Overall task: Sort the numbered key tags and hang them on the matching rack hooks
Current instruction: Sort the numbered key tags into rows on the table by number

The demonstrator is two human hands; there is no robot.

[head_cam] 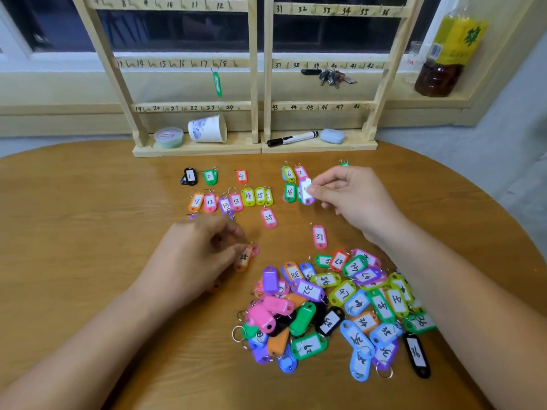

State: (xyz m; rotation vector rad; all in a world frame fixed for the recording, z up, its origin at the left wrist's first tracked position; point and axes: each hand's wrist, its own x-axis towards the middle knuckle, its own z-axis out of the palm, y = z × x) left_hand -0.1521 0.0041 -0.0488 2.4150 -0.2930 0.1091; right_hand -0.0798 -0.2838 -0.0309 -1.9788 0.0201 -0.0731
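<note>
A heap of coloured numbered key tags [334, 309] lies on the wooden table [88, 220] at front right. Sorted tags lie in rows further back: tag 1 [190, 176], tag 2 [210, 176], tag 4 [241, 176], then tags 11 to 15 [233, 199]. My right hand [349, 196] pinches a purple tag [306, 190] beside green tag 16 [289, 192]. My left hand [195, 255] pinches an orange tag [243, 258] low over the table. Pink tags 25 [268, 218] and 37 [319, 237] lie apart. The wooden rack [257, 66] stands behind, with one green tag [217, 83] hanging near hook 17.
On the rack's base sit a green tub [168, 137], a tipped paper cup [208, 129], a black marker [293, 138] and a blue eraser-like block [332, 136]. A bunch of keys [333, 76] hangs by hook 40. A drink bottle [447, 54] stands on the sill at right.
</note>
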